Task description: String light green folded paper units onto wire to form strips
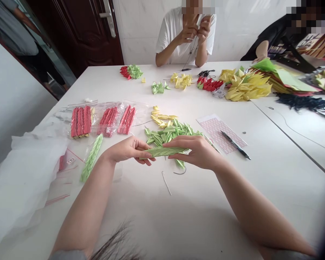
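Observation:
Both my hands hold a long strip of interlocked green folded-paper units [164, 152] above the white table [233, 202]. My left hand [128, 151] grips its left end, and my right hand [192, 151] wraps over its right part. Under the strip lies a loose pile of green folded paper units [168, 134], with yellow units [161, 117] just beyond it. A thin silver wire [166, 182] and a short black wire [180, 172] lie near my hands. Another green strip [91, 157] lies left of my left forearm.
Red folded strips sit in plastic bags [107, 121] at the left, beside white tissue sheeting [24, 180]. A printed pink-and-white sheet [219, 133] and a pen [235, 145] lie right. Across the table, two people [184, 36] [271, 43] sit behind piles of coloured paper pieces [246, 86].

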A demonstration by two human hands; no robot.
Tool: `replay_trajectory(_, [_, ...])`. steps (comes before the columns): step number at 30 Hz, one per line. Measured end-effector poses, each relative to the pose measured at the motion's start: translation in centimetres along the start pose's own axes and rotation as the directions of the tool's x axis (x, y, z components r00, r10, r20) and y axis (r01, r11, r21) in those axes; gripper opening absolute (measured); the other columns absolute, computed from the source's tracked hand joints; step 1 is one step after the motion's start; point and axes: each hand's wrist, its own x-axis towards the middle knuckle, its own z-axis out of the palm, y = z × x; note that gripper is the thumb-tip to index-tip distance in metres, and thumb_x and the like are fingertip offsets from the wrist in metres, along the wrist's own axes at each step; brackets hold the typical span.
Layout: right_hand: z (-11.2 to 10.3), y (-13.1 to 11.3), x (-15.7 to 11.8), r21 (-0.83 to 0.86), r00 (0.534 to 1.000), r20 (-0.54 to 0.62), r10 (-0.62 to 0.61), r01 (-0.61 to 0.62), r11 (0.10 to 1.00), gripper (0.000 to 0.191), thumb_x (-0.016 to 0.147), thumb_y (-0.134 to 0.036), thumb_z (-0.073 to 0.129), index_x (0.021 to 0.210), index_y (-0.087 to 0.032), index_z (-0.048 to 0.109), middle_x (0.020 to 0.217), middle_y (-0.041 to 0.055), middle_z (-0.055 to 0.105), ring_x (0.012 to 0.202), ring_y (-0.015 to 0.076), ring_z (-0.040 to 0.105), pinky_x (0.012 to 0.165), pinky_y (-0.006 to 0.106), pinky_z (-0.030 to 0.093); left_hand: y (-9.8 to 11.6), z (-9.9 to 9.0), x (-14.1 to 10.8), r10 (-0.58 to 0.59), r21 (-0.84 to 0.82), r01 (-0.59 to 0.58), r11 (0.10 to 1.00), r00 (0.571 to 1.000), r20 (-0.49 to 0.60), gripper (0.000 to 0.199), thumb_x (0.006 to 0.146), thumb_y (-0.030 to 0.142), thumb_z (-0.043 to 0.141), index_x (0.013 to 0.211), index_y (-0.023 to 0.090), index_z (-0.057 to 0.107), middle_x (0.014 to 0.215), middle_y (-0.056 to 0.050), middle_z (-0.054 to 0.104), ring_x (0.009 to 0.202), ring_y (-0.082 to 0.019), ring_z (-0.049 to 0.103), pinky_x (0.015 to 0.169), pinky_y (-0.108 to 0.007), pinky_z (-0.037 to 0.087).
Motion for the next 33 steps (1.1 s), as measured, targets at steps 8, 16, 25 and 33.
replay_trajectory(8, [0.1, 0.0, 0.2, 0.042, 1.0, 0.014, -0.008, 0.008, 0.999, 0.028, 0.09, -0.027, 0.069, 0.118, -0.022, 0.07, 0.101, 0.005, 0.075, 0.081, 0.0145, 0.069, 0.071, 0.026, 0.055, 0.0, -0.1, 0.0, -0.02, 0.018, 0.02, 1.0, 1.0, -0.004, 0.032, 0.077, 0.045, 0.079, 0.097, 0.02, 0.079, 0.096, -0.008, 0.078, 0.08, -0.016, 0.074, 0.069, -0.02, 0.056])
replay_trajectory(16, [0.1, -0.1, 0.2, -0.219, 0.998, 0.049, -0.044, 0.054, 0.974, 0.051, 0.083, -0.041, 0.076, 0.127, -0.021, 0.061, 0.118, 0.0089, 0.072, 0.105, 0.0256, 0.068, 0.101, 0.047, 0.046, 0.1, 0.1, 0.3, -0.006, 0.03, 0.007, 1.0, 1.0, -0.002, 0.034, 0.078, 0.049, 0.077, 0.096, 0.02, 0.077, 0.099, -0.007, 0.077, 0.078, -0.015, 0.073, 0.071, -0.023, 0.056])
replay_trajectory(25, [1.2, 0.2, 0.1, -0.231, 0.99, 0.007, -0.14, 0.138, 0.963, 0.024, 0.094, -0.032, 0.065, 0.113, -0.018, 0.07, 0.091, 0.0058, 0.076, 0.08, 0.0194, 0.068, 0.085, 0.039, 0.053, 0.1, 0.8, 0.7, 0.0, -0.001, 0.0, 1.0, 1.0, -0.018, 0.039, 0.079, 0.049, 0.075, 0.107, 0.021, 0.076, 0.102, -0.008, 0.077, 0.087, -0.018, 0.074, 0.077, -0.024, 0.056])
replay_trajectory(33, [1.2, 0.0, 0.1, -0.343, 0.997, 0.037, -0.061, 0.07, 0.937, 0.024, 0.096, -0.032, 0.062, 0.114, -0.018, 0.068, 0.099, 0.006, 0.076, 0.083, 0.0196, 0.07, 0.077, 0.034, 0.052, 0.0, 1.1, 1.0, 0.001, -0.009, -0.002, 1.0, 0.998, -0.06, 0.039, 0.079, 0.049, 0.076, 0.109, 0.023, 0.076, 0.104, -0.007, 0.076, 0.089, -0.018, 0.074, 0.077, -0.024, 0.056])
